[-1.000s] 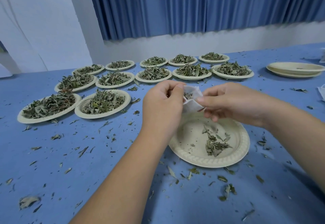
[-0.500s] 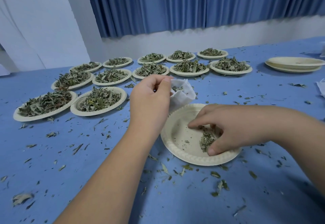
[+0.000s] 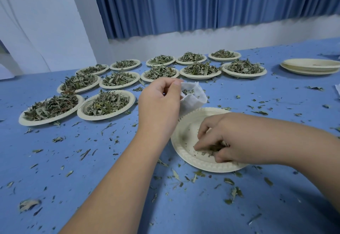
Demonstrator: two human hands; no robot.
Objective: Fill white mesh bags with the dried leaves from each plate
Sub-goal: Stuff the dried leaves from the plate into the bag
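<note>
A second ago both hands met at the small white mesh bag above the near cream paper plate. Now the right hand is down in that plate, as it was half a second back, its fingers curled closer around the last dried green leaves. The left hand has kept its place, thumb and forefinger pinching the bag's upper rim so that its mouth gapes toward the right.

The bag hangs just below and right of those fingertips, over the plate's far-left rim; whether its lower corner touches the rim I cannot tell. It is a soft, crumpled pouch of thin white fabric, with a few dark leaf bits showing inside the opening. The leaves under the right hand are a small greyish-green clump, partly hidden by the fingers.

Farther back on the blue table stand rows of cream plates heaped with leaves. A stack of empty plates lies at the far right. Leaf crumbs litter the tabletop.
</note>
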